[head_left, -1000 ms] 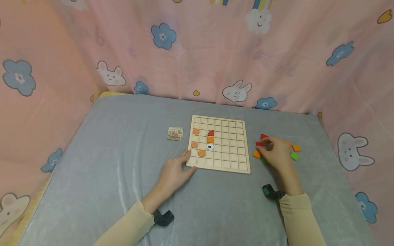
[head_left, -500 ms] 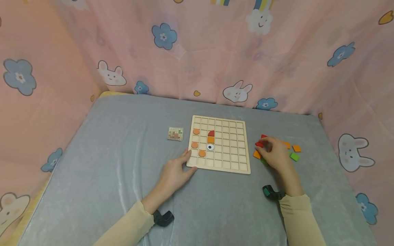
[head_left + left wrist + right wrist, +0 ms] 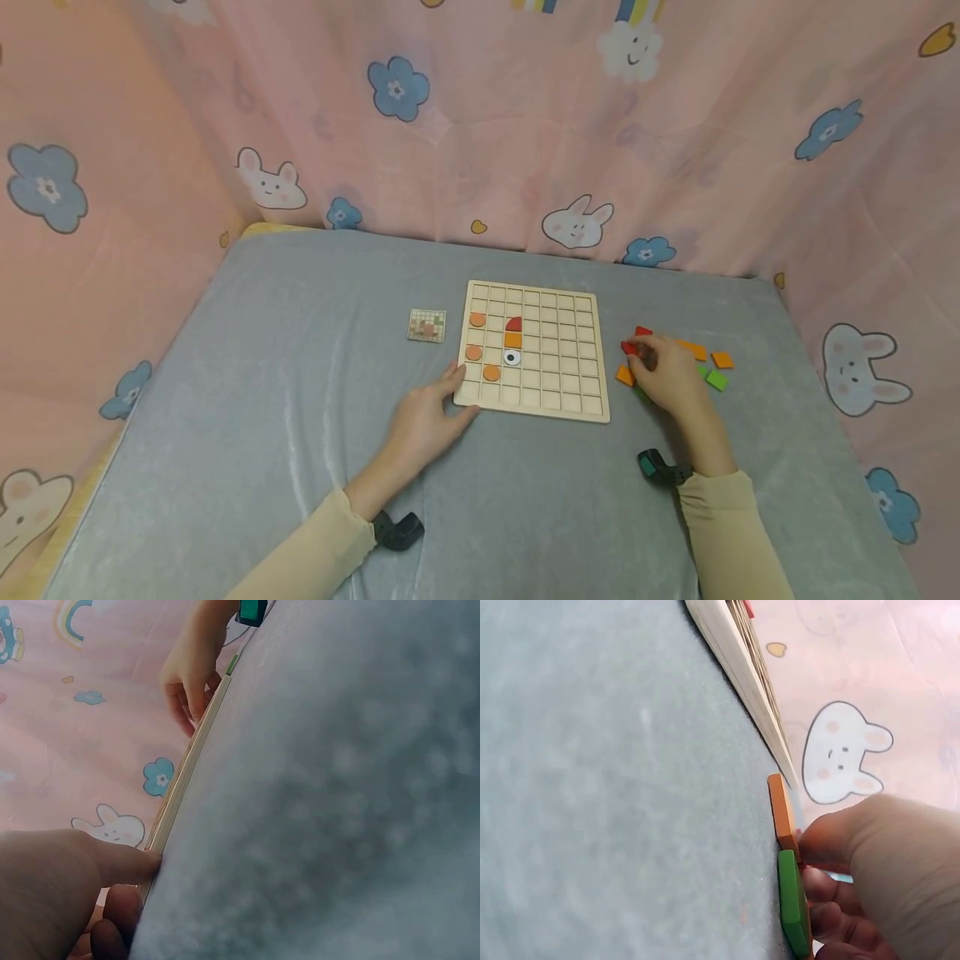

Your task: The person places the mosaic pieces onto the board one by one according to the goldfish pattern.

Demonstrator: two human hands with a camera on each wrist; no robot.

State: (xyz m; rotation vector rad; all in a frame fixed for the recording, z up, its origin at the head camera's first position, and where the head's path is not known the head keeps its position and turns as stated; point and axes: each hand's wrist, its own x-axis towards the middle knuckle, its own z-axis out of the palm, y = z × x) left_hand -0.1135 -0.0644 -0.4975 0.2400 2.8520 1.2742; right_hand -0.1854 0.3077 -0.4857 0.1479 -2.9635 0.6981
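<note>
A square wooden grid board (image 3: 558, 358) lies at the middle of the table. My left hand (image 3: 422, 421) holds its near left corner, thumb on the front edge and fingers at the left side. On the board sit orange discs (image 3: 491, 372), a red quarter-round piece (image 3: 513, 324), an orange square (image 3: 513, 340) and a white eye disc (image 3: 512, 357). To the right, my right hand (image 3: 671, 375) pinches a red tile (image 3: 628, 347) between thumb and fingers, partly hidden. Close to the fingers in the right wrist view are an orange tile (image 3: 781, 810) and a green tile (image 3: 793, 900).
Loose tiles lie around the right hand: another red tile (image 3: 643, 332), orange tiles (image 3: 722, 360) and a green tile (image 3: 717, 380). A small pattern card (image 3: 427, 326) lies left of the board. The grey cloth (image 3: 247, 375) covers the table, with a pink curtain (image 3: 480, 150) behind.
My right hand has shifted very slightly, and the red tile at its fingertips has moved a little left and away from me. The left hand and the board stay put.
</note>
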